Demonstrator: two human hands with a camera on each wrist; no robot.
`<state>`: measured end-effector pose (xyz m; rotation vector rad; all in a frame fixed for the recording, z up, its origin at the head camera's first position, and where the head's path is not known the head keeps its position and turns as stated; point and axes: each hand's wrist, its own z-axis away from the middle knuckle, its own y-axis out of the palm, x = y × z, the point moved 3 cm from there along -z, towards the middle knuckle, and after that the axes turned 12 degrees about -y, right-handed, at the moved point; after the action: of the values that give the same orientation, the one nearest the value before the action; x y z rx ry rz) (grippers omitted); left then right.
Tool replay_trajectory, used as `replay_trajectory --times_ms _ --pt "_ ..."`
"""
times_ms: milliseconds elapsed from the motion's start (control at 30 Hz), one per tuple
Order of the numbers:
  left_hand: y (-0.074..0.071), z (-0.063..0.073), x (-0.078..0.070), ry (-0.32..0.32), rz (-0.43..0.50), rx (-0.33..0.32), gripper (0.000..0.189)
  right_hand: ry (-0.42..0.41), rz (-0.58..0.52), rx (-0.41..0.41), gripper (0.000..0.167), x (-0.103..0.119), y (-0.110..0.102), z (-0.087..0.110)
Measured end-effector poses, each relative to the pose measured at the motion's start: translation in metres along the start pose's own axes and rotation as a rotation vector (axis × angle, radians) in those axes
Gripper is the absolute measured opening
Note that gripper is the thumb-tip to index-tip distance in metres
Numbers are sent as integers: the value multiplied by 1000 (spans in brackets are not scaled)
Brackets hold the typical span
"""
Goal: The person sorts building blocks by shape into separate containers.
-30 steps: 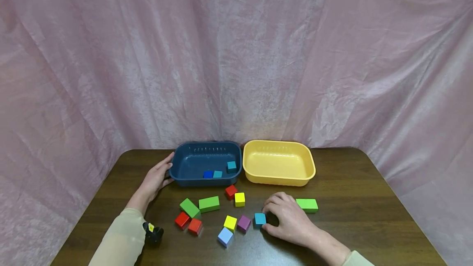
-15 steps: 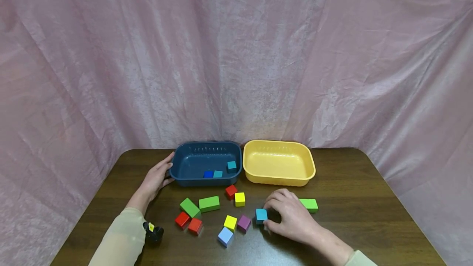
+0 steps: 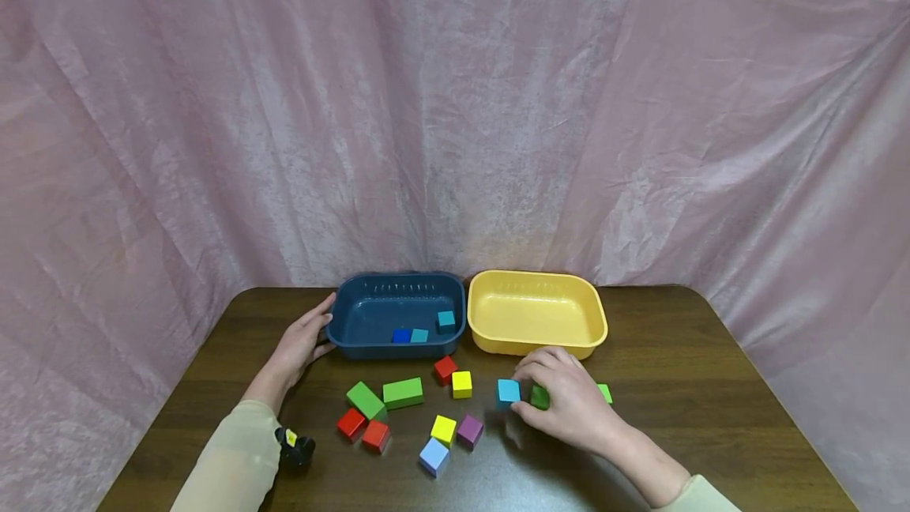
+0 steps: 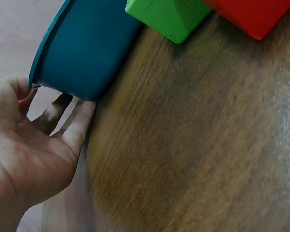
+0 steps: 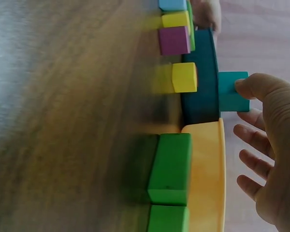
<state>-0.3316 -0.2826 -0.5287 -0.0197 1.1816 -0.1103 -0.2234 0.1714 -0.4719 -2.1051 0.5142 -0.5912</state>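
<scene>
My right hand [image 3: 565, 397] pinches a blue cube [image 3: 508, 392] between thumb and fingertips. In the right wrist view the cube [image 5: 233, 92] looks teal, held off the table, with the other fingers spread below the thumb. Partly covered by that hand are green blocks [image 3: 539, 397]. At the far left, my left hand [image 3: 298, 344] touches the left end of a dark blue basin [image 3: 398, 351], its fingers mostly straight along the wall. The left wrist view shows fingertips [image 4: 87, 107] at the basin's lower edge. Several blue and teal cubes [image 3: 445, 321] lie inside the basin.
A yellow basin [image 3: 536, 348] stands right of the blue one. In front lie red cubes [image 3: 375, 436], yellow cubes [image 3: 461, 385], a purple cube [image 3: 469, 431], a pale blue cube [image 3: 434, 457] and green blocks [image 3: 402, 393]. A pink curtain [image 3: 455, 117] hangs behind the wooden table [image 3: 675, 385].
My right hand has lifted the blue cube off the table and moved it slightly away from me and to the right. My left hand and the basins stay in place.
</scene>
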Motion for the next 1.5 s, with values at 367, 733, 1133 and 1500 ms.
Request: replay_trajectory --times_ms 367,733,1133,1500 --pt "0 -1 2 -7 10 -2 54 -27 15 -52 29 -3 -8 -15" --pt "2 5 0 9 -10 -10 55 0 4 -64 30 -5 -14 -33" --pt "2 3 -2 8 1 -5 54 -9 -26 -116 28 -10 -18 -56" --pt "3 3 -2 7 3 -10 54 55 -33 -93 31 -14 -16 -77"
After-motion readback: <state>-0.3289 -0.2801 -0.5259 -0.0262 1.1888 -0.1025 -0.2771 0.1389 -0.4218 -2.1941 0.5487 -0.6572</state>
